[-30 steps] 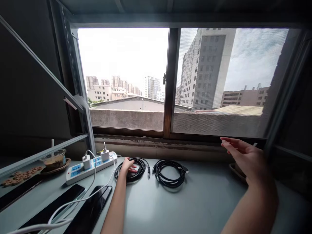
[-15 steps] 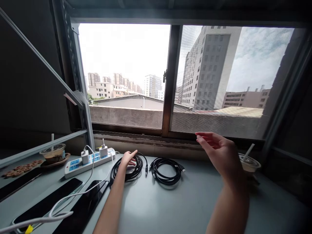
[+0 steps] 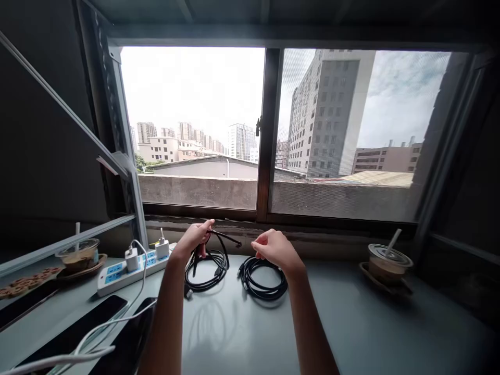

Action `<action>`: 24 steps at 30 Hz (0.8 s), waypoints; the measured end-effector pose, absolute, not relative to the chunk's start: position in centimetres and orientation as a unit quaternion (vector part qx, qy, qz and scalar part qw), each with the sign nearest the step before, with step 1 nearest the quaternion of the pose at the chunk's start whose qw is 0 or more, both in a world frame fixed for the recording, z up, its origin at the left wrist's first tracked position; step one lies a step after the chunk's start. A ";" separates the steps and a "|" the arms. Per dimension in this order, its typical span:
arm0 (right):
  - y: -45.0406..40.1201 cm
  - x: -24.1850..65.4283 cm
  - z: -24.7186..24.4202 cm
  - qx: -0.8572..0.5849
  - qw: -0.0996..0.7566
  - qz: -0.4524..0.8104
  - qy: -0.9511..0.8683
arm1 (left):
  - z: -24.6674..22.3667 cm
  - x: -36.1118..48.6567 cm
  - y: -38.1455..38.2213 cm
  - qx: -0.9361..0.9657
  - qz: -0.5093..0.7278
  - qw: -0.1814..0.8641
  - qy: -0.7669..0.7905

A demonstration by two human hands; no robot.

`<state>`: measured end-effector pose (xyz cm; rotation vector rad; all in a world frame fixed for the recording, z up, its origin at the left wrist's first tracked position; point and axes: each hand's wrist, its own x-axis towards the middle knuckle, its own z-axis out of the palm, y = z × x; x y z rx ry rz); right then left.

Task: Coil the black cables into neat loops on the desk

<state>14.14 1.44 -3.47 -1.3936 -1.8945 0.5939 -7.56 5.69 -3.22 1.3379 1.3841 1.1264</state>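
Note:
My left hand (image 3: 197, 241) is closed around a coiled black cable (image 3: 221, 237), raised off the tabletop. One end of this cable, with its connector, sticks out to the right toward my other hand. Below it, another black cable coil (image 3: 207, 287) lies on the table with its plug ends showing. My right hand (image 3: 277, 251) has its fingers pinched together, and nothing shows between them. It hovers over the far part of a second resting black coil (image 3: 267, 297), apart from the raised connector.
A white power strip (image 3: 117, 281) with two chargers and white cords stands left, near dark phones (image 3: 78, 325). Lidded drink cups with straws stand at far left (image 3: 80, 255) and right (image 3: 390, 263). A metal frame and window (image 3: 269, 135) bound the back.
My left hand has lifted a cable off the left pile, leaving a coil beneath. My right hand has come in from the right to above the right coil. The view has shifted slightly.

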 end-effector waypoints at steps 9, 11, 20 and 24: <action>-1.4 13.8 -1.4 -0.490 0.489 0.180 -0.699 | 0.1 -4.3 -0.9 0.643 0.606 0.275 0.380; -2.7 13.9 -0.8 -0.457 0.519 0.182 -0.700 | 0.2 -4.0 -1.4 0.686 0.582 0.275 0.338; -3.2 13.2 -0.9 -0.429 0.490 0.252 -0.716 | 0.1 -0.6 -4.1 0.730 0.553 0.325 0.236; -2.5 13.3 -1.0 -0.382 0.543 0.267 -0.699 | -0.4 1.0 -4.9 0.767 0.510 0.303 0.246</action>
